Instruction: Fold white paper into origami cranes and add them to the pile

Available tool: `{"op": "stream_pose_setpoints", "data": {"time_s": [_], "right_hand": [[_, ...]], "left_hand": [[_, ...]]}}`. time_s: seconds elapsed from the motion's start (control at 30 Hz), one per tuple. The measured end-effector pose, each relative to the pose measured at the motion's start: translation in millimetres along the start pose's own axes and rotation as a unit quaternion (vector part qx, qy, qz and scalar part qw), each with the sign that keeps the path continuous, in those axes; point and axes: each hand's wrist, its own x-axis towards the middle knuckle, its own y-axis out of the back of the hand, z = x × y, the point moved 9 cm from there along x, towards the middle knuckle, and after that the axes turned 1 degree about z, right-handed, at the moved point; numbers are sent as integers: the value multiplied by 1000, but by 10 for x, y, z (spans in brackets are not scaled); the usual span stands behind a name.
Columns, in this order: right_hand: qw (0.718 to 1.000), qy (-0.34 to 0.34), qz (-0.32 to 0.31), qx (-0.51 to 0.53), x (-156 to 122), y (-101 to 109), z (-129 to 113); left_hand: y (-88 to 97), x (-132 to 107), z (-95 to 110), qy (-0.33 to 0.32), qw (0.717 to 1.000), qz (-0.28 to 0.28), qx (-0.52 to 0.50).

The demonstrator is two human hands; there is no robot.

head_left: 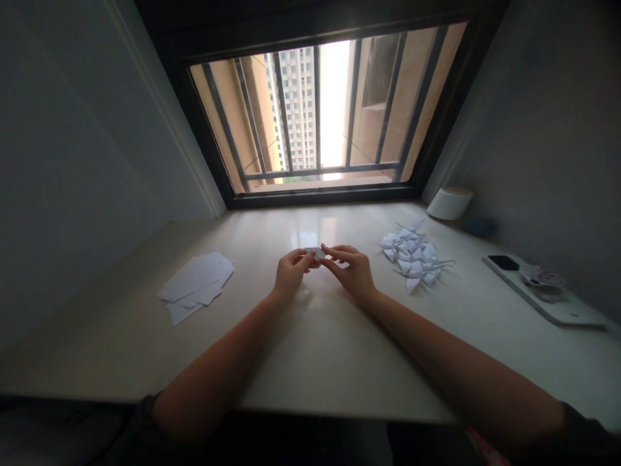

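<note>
A small folded piece of white paper (317,253) is held between both hands, just above the middle of the pale sill. My left hand (293,266) pinches its left side, thumb on the near face. On the other side, my right hand (353,266) grips the right edge between thumb and fingers. The fingers cover part of the paper, so its exact folded shape is hard to make out. To the left lies a loose stack of flat white paper sheets (196,285). A heap of folded white paper pieces (414,254), with thin pointed ends, lies to the right.
The wide pale sill (310,362) runs to a barred window (317,116) at the back. A white rounded container (449,203) stands at the back right. Farther right, a white flat device (538,288) with a dark panel carries a small clear-looking item. Walls close both sides.
</note>
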Motion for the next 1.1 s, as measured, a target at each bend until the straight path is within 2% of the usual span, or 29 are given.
{"op": "stream_pose_setpoints", "data": {"time_s": [0.53,0.8,1.1], "right_hand": [[999,-10,-4,32,13,-9,-74],[998,-33,-6,62,10,-35,-11],[996,-49,-4,70,18,-21,32]], "left_hand": [[6,-14,37,4,1000,0,-8],[-15,-22,122,-29,999,-13,17],[-38,-9,86,-19,1000,-18,3]]}}
